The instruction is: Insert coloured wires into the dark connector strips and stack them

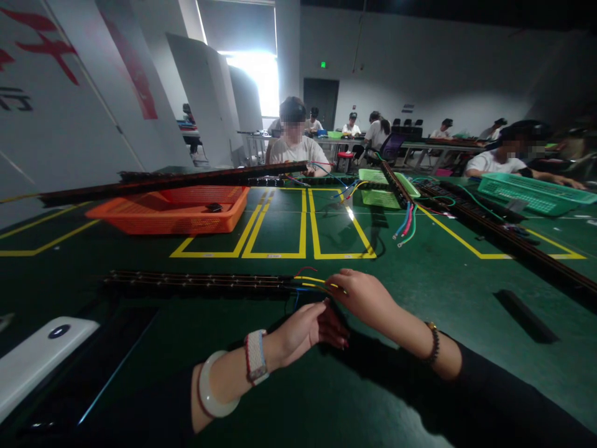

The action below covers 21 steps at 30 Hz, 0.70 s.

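Note:
A long dark strip [200,281] with rows of small shiny points lies across the green table. Yellow, green and blue wires leave its right end, along with a thin red one. My right hand [361,295] reaches in from the right, its fingers closed around the yellow-green wires [311,281]; the fingertips are partly hidden. Just below it is my left hand [308,330], palm inward, with thumb and fingers apart and nothing visible between them. Its thumb tip comes close to the underside of my right hand.
An orange basket [186,211] stands at the back left under a long dark bar [186,182]. Green baskets [536,191] and more wired strips [396,182] lie to the right. A white device [41,361] is at lower left. A person [298,146] sits across the table.

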### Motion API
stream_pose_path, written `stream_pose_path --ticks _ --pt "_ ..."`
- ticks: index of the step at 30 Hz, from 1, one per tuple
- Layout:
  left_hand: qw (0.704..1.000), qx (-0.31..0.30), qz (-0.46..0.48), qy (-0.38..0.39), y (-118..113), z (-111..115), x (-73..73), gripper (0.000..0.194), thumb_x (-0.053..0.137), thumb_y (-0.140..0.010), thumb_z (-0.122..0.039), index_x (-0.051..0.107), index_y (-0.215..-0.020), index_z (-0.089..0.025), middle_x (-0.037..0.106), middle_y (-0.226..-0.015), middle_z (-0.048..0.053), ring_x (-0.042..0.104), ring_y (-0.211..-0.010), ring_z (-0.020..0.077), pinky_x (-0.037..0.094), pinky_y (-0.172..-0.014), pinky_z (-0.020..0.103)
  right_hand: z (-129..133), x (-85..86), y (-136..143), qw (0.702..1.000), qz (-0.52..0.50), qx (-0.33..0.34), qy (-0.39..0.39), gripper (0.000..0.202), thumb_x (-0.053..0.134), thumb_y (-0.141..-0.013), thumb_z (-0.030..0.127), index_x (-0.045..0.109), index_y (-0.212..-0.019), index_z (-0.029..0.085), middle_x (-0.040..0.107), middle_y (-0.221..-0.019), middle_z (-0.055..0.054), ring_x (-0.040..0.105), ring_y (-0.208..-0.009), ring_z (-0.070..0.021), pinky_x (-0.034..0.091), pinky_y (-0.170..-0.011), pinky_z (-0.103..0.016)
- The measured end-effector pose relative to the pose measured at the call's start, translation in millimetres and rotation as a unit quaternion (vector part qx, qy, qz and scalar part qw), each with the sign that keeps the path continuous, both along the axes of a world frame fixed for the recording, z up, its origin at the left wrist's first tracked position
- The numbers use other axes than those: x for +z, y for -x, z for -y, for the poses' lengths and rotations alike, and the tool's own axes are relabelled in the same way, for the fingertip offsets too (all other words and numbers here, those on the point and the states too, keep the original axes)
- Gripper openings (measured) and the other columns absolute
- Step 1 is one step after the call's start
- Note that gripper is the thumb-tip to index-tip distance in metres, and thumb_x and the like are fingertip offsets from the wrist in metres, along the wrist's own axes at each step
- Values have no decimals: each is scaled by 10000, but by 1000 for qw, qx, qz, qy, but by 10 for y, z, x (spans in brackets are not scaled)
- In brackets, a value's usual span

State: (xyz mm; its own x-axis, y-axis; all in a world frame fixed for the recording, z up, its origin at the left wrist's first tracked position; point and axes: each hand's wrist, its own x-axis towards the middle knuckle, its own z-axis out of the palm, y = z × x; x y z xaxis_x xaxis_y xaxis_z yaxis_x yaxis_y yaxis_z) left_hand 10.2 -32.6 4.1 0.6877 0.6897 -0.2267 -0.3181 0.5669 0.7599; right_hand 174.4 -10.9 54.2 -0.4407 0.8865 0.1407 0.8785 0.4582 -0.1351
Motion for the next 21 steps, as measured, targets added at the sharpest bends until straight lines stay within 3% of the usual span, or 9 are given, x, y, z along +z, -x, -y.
stream_pose_path --ticks 3,5,9,11,17,21 --pt "1000 4 -19 6 4 -8 6 360 418 -910 -406 574 -815 -96 672 -787 132 653 -698 191 479 -753 359 -156 -127 -41 993 -113 -2 -15 263 536 -886 260 659 -1108 187 643 -967 -93 602 -876 -195 460 -769 -301" --pt "1000 5 -21 13 6 -12 13 344 410 -914 -399 564 -827 -104 672 -805 131 655 -724 189 473 -777 358 -252 -274 -54 978 -200 25 55 310 575 -863 315 648 -1123 163 634 -1020 -101 596 -899 -189 467 -798 -307" --pt "999 2 -29 24 9 -5 36 341 403 -913 -407 554 -836 -111 670 -815 128 654 -732 189 468 -793 362 -344 -518 -41 912 -340 49 225 389 625 -802 385 641 -1100 135 659 -1006 -79 607 -882 -182 482 -775 -299" --pt "999 -3 -37 21 10 4 59 352 424 -902 -426 555 -823 -109 671 -811 132 651 -721 189 467 -791 363 -346 -561 -30 899 -350 53 258 376 643 -768 356 647 -1068 128 669 -930 -51 603 -821 -170 477 -718 -275" --pt "999 -9 -44 15 18 9 104 332 430 -901 -398 575 -812 -113 674 -829 139 655 -751 201 458 -797 352 -338 -517 -36 938 -253 38 233 216 592 -738 247 696 -871 111 609 -665 12 512 -606 -111 374 -555 -211" --pt "998 -9 -41 41 17 -22 75 346 436 -898 -411 583 -833 -105 679 -854 157 662 -767 207 457 -811 350 -358 -499 -52 913 -300 33 275 250 596 -756 312 698 -859 108 636 -698 -4 526 -624 -120 395 -584 -221"
